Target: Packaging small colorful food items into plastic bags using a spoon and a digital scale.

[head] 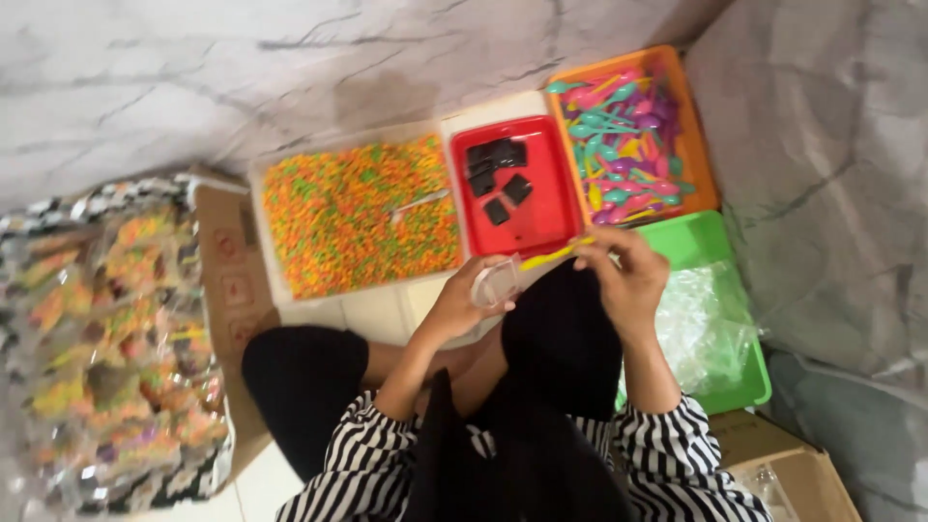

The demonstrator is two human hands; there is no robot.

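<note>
Bare marble floor (174, 77) lies open beyond the trays; the red tray (551, 208) and orange tray (698, 145) crowd the front.

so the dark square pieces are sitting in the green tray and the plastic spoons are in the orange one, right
Not quite. The head view shows the dark square pieces lying in the red tray, not the green one. The green tray holds clear plastic bags. The rest stands: the plastic spoons are in the orange tray.

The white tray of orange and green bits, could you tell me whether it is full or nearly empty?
Full: the white tray is covered edge to edge with bits.
</note>
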